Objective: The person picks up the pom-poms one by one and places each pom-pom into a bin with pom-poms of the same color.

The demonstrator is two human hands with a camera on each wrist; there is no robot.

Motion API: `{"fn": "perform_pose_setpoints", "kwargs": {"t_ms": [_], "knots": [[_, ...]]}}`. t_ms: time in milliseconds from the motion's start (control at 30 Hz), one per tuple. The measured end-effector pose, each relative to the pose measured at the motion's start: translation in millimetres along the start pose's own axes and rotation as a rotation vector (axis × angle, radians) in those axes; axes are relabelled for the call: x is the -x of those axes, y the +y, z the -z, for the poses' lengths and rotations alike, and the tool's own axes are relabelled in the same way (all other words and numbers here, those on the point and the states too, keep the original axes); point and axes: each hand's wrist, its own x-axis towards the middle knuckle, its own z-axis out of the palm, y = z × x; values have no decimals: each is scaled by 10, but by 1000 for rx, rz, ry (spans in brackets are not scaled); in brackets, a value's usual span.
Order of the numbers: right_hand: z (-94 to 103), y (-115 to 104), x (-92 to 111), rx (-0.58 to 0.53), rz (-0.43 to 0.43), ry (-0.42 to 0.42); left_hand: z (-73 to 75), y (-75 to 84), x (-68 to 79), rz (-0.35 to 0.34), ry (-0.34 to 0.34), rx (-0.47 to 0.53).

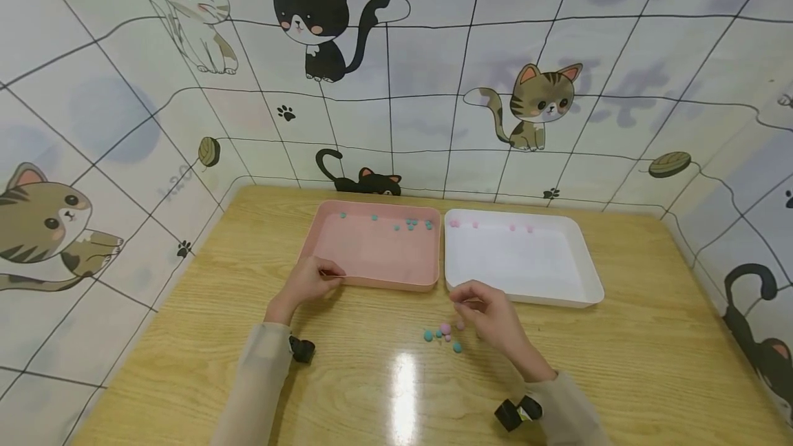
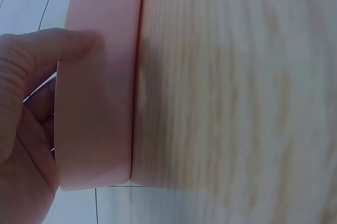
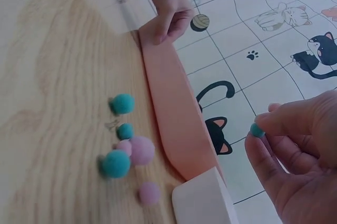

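Observation:
My left hand (image 1: 312,279) grips the front wall of the pink tray (image 1: 384,257) near its left corner. In the left wrist view the thumb (image 2: 79,44) lies against the tray's outer side, with the other fingers behind the wall. My right hand (image 1: 488,312) is held over the table by the white tray's front left corner. Its thumb and fingertips pinch a small teal pom-pom (image 3: 256,130). Below and to its left lie several loose pom-poms, among them a large pink one (image 3: 141,150) and a teal one (image 3: 116,163).
Beside the pink tray on its right stands the white tray (image 1: 523,263), with several pink pom-poms (image 1: 512,228) along its back. Several teal pom-poms (image 1: 374,217) lie along the pink tray's back side. A cat-patterned wall (image 1: 421,122) borders the wooden table (image 1: 347,391).

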Motion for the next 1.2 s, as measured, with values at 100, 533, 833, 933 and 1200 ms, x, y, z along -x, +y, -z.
{"fn": "perform_pose_setpoints", "kwargs": {"t_ms": [100,533,833,933,1200], "knots": [[-28,-7,-80,-24,-8,-5,3,3,9,-7,2,14],[-132,-381,-445,-56,-29,5,12,7,19,7,-2,23],[-318,-461,-683,-70,-64,37,18,3,5,-3,-11,34],[-381,-443,-738,-78,-78,45,16,-6,-4,-19,-15,33],[-608,-114,-909,-143,-86,90,21,-32,-15,-44,-15,41]]}}
